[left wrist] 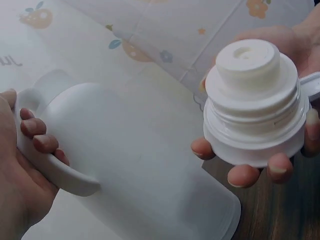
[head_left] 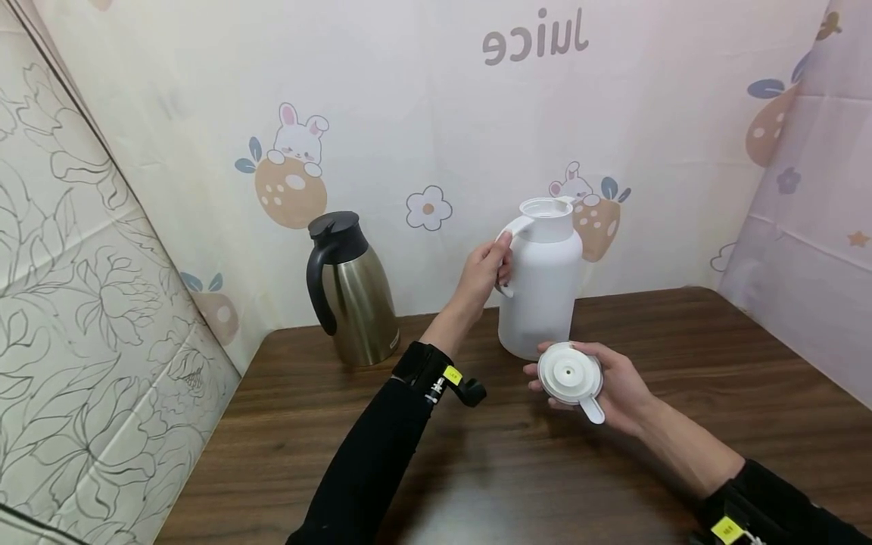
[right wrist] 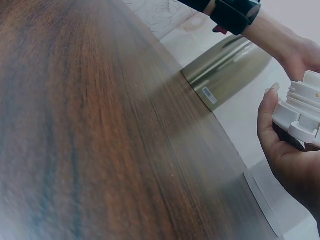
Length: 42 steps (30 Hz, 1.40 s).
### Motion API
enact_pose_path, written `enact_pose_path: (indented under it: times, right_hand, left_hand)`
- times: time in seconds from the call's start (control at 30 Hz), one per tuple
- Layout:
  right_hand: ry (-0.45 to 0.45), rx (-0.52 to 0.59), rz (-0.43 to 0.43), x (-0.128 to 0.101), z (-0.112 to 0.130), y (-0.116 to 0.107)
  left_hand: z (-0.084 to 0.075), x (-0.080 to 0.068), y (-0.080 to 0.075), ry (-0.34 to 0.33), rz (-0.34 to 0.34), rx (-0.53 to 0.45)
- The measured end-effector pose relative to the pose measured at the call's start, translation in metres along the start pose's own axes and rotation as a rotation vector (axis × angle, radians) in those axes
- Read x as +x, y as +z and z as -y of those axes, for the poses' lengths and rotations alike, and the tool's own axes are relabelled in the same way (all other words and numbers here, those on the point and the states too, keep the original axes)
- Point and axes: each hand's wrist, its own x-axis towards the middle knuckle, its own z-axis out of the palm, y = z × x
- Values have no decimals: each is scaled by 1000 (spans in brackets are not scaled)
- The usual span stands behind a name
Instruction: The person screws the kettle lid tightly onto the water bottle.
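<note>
My left hand (head_left: pixel 485 269) grips the handle (left wrist: pixel 65 175) of a white thermal jug (head_left: pixel 541 291), which stands near the back of the table with its top uncovered. In front of the jug, my right hand (head_left: pixel 623 386) holds its round white lid (head_left: pixel 568 372) in curled fingers. The stepped plug on the lid's underside faces up, and a small tab sticks out from the rim. In the left wrist view the lid is beside the jug body, apart from it. The right wrist view cuts off part of the lid (right wrist: pixel 295 112).
A gold steel thermal jug (head_left: pixel 364 310) with a black lid and handle stands on the left, near the back edge of the brown wooden table (head_left: pixel 306 454). Printed curtains (head_left: pixel 422 113) hang behind the table and along both sides.
</note>
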Motion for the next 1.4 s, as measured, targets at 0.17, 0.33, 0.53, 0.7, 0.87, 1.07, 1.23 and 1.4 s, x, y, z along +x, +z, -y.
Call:
enact_pose_path:
  times: [0.17, 0.33, 0.53, 0.7, 0.87, 1.07, 1.23, 1.4]
  right_hand:
    - [-16, -1, 2, -5, 3, -3]
    - [-34, -6, 21, -7, 8, -5]
    - [-58, -31, 19, -6, 16, -4]
    - [-62, -26, 12, -4, 19, -4]
    - [-49, -7, 21, -5, 20, -5]
    - [-59, -14, 17, -5, 21, -4]
    - [-63, -4, 30, -3, 21, -5]
    - [-65, 13, 49, -3, 19, -5]
  left_hand:
    - [-2, -4, -2, -33, 29, 23]
    - [-6, -14, -10, -50, 83, 0]
    - [-21, -35, -24, -63, 55, -28]
    - [-31, -55, -37, -41, 19, -42]
    - [-39, -74, -48, -31, 39, -80]
    - [-49, -96, -60, -35, 52, -129]
    - [-56, -112, -71, -49, 28, -110]
    - [-61, -125, -80, -39, 47, -93]
